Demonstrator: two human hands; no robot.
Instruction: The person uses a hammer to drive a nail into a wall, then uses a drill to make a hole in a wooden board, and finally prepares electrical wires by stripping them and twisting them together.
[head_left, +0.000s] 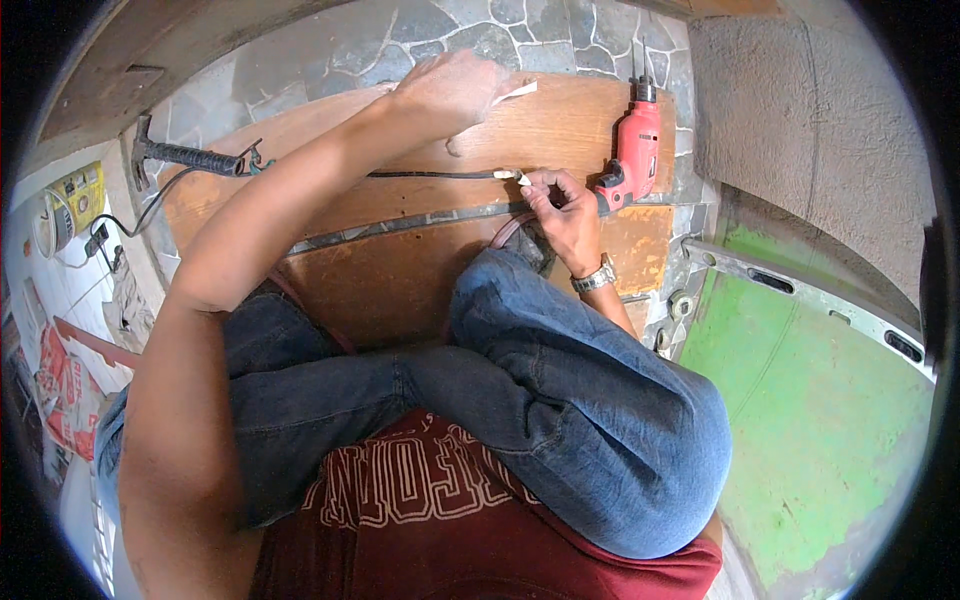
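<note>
Looks like a makeshift work corner, probably at a home, judging by 3 tools: a red drill [638, 148] on a wooden board [320, 125], a hammer [190, 155] well left of it, a spirit level [830, 310] to its right, plus a black cable [430, 175] to its left. Seems domestic from irregular stone paving [490, 45] beyond the drill and a rough grey wall [790, 140] right of it.

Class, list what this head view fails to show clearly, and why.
All in the head view:
Left hand: blurred, its grip unclear.
Black cord: stretch hidden behind the left forearm.
Wristwatch: dial too small to read.
Cord's pale tip, by the right hand: too small for detail.
</note>
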